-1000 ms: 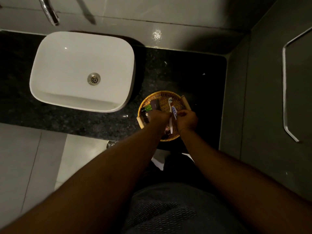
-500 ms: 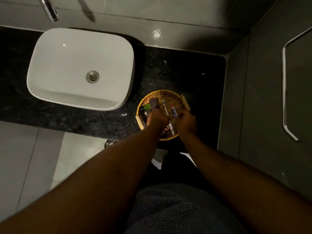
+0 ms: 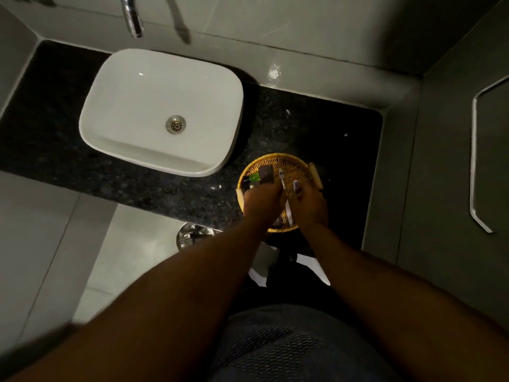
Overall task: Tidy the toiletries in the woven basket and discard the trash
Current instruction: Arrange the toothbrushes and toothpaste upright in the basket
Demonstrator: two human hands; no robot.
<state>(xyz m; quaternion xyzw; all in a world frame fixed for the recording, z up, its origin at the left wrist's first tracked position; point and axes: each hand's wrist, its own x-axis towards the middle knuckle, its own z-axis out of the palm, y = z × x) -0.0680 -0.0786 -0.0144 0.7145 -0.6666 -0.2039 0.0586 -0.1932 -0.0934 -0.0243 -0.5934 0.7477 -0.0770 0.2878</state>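
Note:
A round woven basket [image 3: 296, 162] with two wooden handles sits on the dark granite counter, right of the sink. Inside lie a white toothbrush [image 3: 282, 178], a small tube with blue print [image 3: 296, 185], a green sachet [image 3: 255, 177] and a dark packet [image 3: 266, 172]. My left hand [image 3: 263, 202] is over the basket's left half with fingers closed on the toothbrush handle. My right hand [image 3: 311, 204] is over the right half, fingers pinched on the small tube. The basket's near part is hidden by both hands.
A white rectangular basin [image 3: 162, 111] with a metal drain stands left of the basket, under a chrome tap [image 3: 133, 16]. The counter's front edge runs just below the basket. A metal floor drain [image 3: 190, 234] shows below. A grey wall closes the right side.
My head view shifted so the sink and basket sit further right. The toothbrush stays between both hands; the right hand has slid up over the small tube.

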